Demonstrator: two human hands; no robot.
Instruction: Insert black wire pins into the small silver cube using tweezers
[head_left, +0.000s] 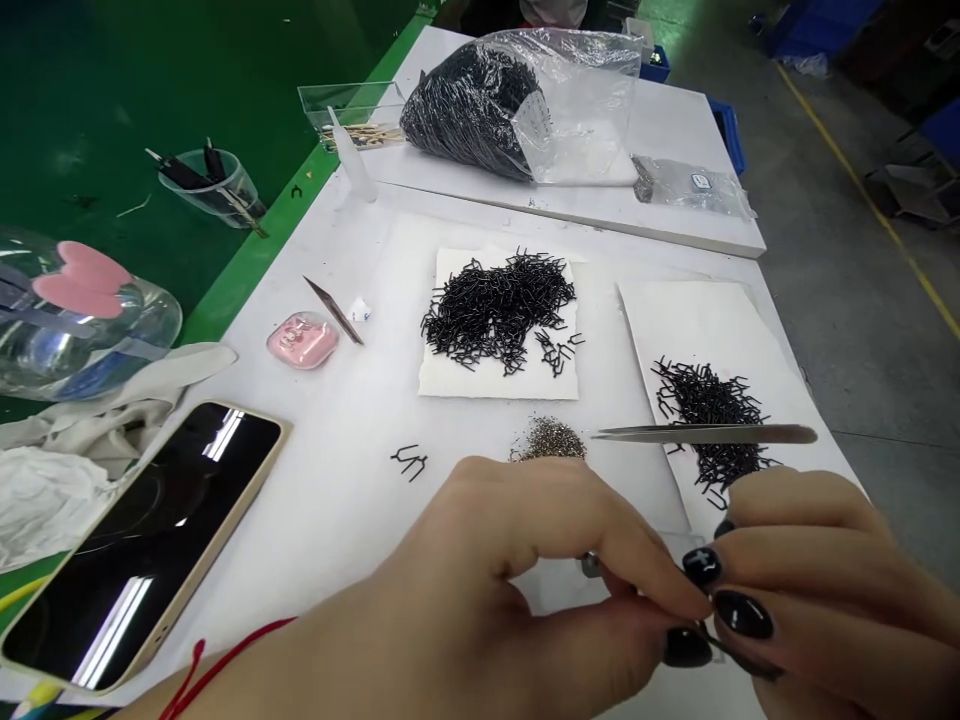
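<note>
My left hand (540,570) reaches in from the bottom, its thumb and forefinger pinched together. My right hand (832,590), with dark nails, is closed against those fingertips. What they hold between them is small and mostly hidden, and I cannot make it out. Just beyond the right hand, metal tweezers (705,434) lie crosswise in view, tips to the left; whether they touch the hand is unclear. Behind them a pile of small black forked pieces (712,415) rests on white paper (652,320). Tiny brownish metallic bits (551,440) are heaped beyond the left hand.
A larger heap of black forked pieces (499,305) sits on a white sheet (495,385). To the left are a phone (150,540), a pink case (303,340) and a pointed blade (332,308). A plastic bag (480,110) of black pieces stands at the back.
</note>
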